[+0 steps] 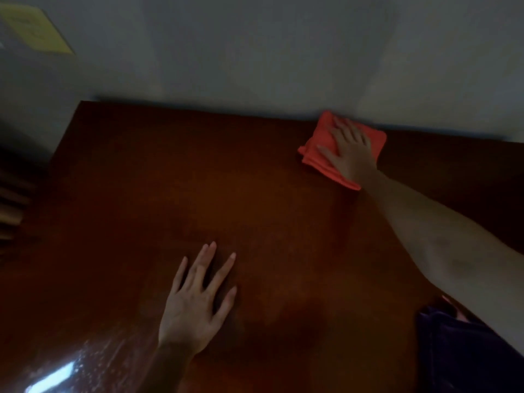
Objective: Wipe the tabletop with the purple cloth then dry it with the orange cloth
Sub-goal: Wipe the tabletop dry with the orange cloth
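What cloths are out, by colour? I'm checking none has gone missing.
Orange cloth: 1, under the right hand
Purple cloth: 1, at the table's near right edge
Total: 2

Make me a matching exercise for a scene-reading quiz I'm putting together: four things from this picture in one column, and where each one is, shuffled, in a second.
Column one
1. orange cloth
2. purple cloth
3. left hand
4. yellow paper

Column two
A. spread flat on the bare tabletop, near side
B. on the wall, upper left
C. bunched at the near right corner, nobody touching it
D. folded at the far edge by the wall, under the right hand

Pairs: 1-D, 2-C, 3-A, 4-B
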